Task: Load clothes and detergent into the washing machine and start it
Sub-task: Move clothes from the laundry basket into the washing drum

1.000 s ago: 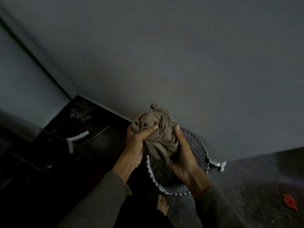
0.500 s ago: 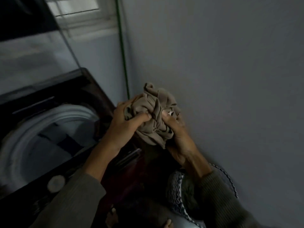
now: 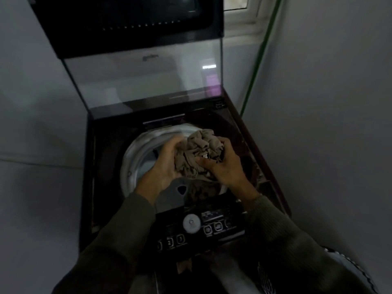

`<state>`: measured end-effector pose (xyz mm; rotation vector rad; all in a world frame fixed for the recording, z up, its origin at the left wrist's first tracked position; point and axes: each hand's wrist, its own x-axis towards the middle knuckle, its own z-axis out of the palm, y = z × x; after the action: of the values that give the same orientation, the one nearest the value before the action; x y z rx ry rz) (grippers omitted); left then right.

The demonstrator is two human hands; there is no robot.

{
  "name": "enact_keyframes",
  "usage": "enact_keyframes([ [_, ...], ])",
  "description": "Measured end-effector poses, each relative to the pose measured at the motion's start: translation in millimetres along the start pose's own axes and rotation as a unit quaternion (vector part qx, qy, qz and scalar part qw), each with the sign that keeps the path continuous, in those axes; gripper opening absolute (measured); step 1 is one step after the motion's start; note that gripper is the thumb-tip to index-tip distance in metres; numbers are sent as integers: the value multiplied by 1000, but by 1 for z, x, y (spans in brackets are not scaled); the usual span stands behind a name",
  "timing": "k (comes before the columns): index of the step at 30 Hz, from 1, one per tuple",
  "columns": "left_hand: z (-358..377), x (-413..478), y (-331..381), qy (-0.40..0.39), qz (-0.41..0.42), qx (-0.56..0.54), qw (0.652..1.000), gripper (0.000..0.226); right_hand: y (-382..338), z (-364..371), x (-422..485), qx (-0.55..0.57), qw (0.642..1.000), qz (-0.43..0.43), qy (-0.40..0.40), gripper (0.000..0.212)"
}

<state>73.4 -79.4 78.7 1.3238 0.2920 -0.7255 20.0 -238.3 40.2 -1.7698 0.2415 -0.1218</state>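
A crumpled tan garment (image 3: 199,153) is bunched between my hands, right above the round drum opening (image 3: 135,158) of a dark top-loading washing machine (image 3: 91,187). My left hand (image 3: 161,168) grips its left side and my right hand (image 3: 222,164) grips its right side. The glass lid (image 3: 144,81) stands raised behind the drum. Dark clothes lie inside the drum, partly hidden under my hands. The control panel (image 3: 212,225) with a round white dial (image 3: 191,222) and several buttons runs along the near edge.
Grey walls close in on both sides of the machine. A green pipe (image 3: 258,60) runs up the right corner beside a window frame (image 3: 239,9). The patterned rim of a laundry basket (image 3: 347,262) shows at the lower right.
Both hands lifted the tan garment out of the basket and carried it left, over the washer's drum. The view swung from the basket and wall to the open machine.
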Motion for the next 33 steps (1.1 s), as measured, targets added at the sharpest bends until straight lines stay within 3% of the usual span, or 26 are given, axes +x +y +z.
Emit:
enact_keyframes([
  [3,-29,30,-14,-14,-11,73,997,42,16,25,19,-60,998,5,-34,63],
  [6,-46,59,-36,52,5,111,992,13,32,42,38,-129,986,61,-87,77],
  [10,-65,103,-73,50,29,71,996,45,55,58,57,-268,951,118,-99,88],
  [14,-77,139,-100,87,62,137,985,61,73,73,67,-354,903,214,-112,92],
  [17,-86,159,-110,103,69,224,967,49,80,84,73,-317,904,257,-127,94],
  [20,-93,170,-115,78,72,270,957,35,86,91,78,-291,912,265,-113,82],
  [26,-102,174,-121,-23,196,270,943,58,96,98,87,-315,908,257,-103,44],
  [28,-107,177,-128,14,178,288,941,63,98,97,87,-319,906,250,-119,45],
  [31,-119,178,-148,-3,167,359,918,74,99,95,86,-334,901,245,-125,54],
  [33,-122,176,-153,-3,146,360,921,79,98,96,85,-348,895,246,-132,55],
])
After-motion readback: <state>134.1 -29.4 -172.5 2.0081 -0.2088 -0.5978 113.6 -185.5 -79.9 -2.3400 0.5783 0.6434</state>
